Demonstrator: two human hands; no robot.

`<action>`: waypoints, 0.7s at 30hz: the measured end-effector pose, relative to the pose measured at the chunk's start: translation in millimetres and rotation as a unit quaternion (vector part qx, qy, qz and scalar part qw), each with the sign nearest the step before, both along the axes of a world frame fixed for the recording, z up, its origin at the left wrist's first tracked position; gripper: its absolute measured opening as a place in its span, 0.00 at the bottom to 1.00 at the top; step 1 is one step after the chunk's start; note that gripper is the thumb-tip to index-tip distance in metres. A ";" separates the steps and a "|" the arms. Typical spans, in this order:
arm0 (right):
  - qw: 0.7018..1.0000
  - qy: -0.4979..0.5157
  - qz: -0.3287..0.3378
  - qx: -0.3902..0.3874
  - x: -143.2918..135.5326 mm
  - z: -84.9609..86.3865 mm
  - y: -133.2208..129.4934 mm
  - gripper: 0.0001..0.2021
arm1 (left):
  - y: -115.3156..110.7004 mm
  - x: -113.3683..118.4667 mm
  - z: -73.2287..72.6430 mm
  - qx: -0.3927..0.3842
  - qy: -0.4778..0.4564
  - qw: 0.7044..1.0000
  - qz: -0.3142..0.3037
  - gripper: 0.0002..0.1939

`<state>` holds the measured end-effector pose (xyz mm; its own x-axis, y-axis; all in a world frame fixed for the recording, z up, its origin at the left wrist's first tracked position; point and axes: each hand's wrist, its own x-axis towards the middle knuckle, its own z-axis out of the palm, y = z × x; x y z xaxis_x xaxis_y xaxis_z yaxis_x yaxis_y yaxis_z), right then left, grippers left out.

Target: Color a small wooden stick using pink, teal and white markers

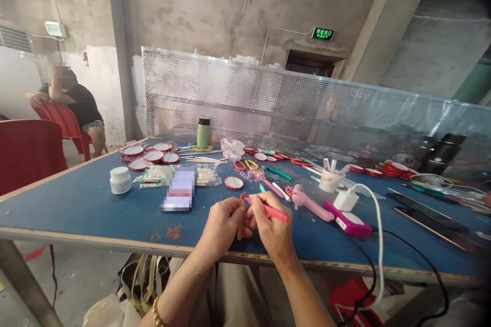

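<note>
My left hand (220, 226) is closed round a thin wooden stick (240, 225), held upright near the table's front edge. The stick's upper end looks reddish. Between the fingers of my right hand (275, 235) is a red marker pen (275, 213), its tip pointing left at the top of the stick. Whether the tip touches the wood I cannot tell. Just beyond my hands lie a round red-rimmed disc (233, 183) and a teal pen (262, 188). Left of them is a phone with a blurred screen (179, 189), leaning on bagged wooden sticks (207, 174).
A white jar (120, 181) stands left, near stacked red-rimmed discs (154, 156). Behind are a green bottle (203, 134) and pliers (278, 172). To the right are a pen cup (330, 180), a pink glue gun (311, 204), a magenta power strip (349, 219) with cables, and dark phones (429, 227).
</note>
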<state>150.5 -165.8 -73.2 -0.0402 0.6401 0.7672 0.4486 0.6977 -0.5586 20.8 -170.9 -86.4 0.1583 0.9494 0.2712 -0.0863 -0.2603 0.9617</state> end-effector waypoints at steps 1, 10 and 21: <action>1.000 0.001 -0.001 0.001 0.0 0.0 0.1 0.15 | 0.3 -0.1 -0.3 0.000 0.001 1.000 0.000 0.14; 1.000 -0.008 0.002 0.008 -0.4 0.8 -0.5 0.15 | 1.8 -0.1 -1.3 0.002 0.000 1.000 -0.001 0.13; 1.000 -0.024 0.009 0.012 -0.1 1.8 -1.3 0.14 | -0.3 0.7 1.6 0.009 -0.001 1.000 0.001 0.13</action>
